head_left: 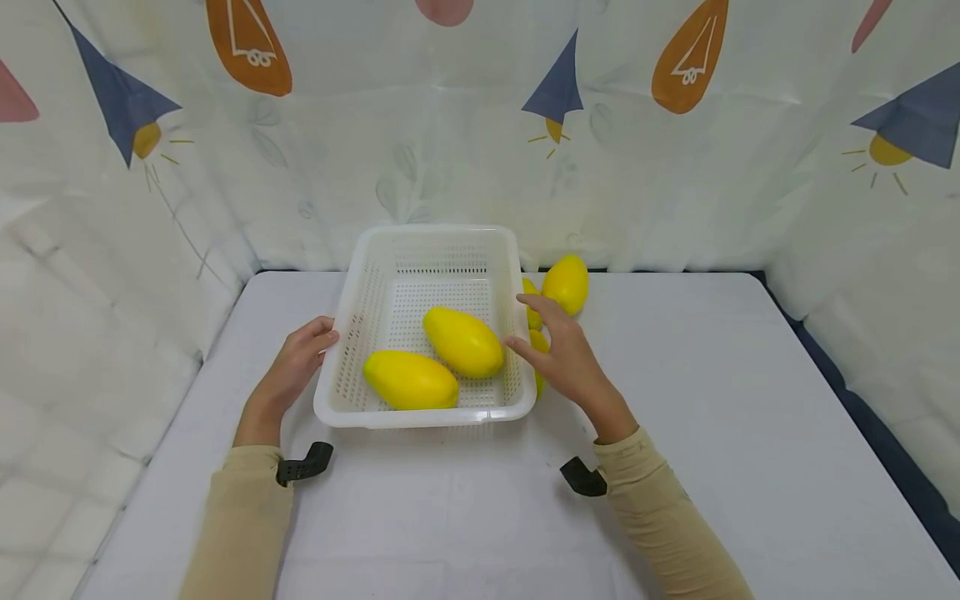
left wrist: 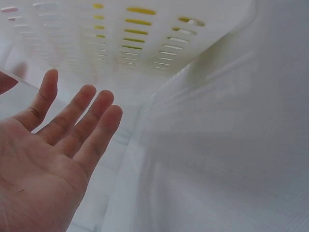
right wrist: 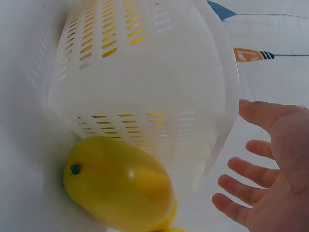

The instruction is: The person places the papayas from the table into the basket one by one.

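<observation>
A white perforated plastic basket (head_left: 450,417) stands on the table with two yellow mangoes (head_left: 463,342) inside it, both toward its near end. At its left rim, my left hand (head_left: 296,358) holds on with the thumb over the edge; below the rim its fingers (left wrist: 79,116) reach along the outer wall. My right hand (head_left: 562,350) is on the opposite side, its thumb tip at the rim and its other fingers spread apart in the right wrist view. Beneath that hand, more mangoes (right wrist: 118,183) lie against the basket's outer wall, partly hidden in the head view.
Another mango (head_left: 566,285) lies behind the right hand, near the table's back edge. White cloth covers the table (head_left: 720,400). A printed curtain (head_left: 465,158) hangs along the back and sides. Each wrist bears a black camera mount (head_left: 306,463).
</observation>
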A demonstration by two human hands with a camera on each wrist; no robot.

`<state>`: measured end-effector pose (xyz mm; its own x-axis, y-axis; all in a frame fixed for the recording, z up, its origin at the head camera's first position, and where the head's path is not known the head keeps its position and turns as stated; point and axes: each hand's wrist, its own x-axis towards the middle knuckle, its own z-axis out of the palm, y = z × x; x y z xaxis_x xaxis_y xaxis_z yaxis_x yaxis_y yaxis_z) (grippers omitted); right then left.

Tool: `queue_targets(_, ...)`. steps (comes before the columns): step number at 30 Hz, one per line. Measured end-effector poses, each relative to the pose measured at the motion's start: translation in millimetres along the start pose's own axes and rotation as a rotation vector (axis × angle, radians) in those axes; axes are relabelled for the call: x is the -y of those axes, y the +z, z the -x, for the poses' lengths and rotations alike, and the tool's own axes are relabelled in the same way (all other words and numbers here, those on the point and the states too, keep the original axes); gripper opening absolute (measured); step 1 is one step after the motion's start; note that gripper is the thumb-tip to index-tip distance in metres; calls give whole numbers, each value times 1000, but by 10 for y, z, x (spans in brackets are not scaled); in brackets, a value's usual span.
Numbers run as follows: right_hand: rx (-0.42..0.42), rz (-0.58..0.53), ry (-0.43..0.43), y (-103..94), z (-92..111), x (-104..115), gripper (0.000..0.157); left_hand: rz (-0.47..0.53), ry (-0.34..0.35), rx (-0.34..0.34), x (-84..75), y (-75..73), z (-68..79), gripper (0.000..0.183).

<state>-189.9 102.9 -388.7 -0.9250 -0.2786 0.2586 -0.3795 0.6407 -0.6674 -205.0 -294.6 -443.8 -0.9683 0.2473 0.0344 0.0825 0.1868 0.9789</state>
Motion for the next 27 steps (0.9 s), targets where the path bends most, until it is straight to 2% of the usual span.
queue_targets(27,-54,0,11,-69,-65,-151,60,1,0,1,-11,8,-3,37)
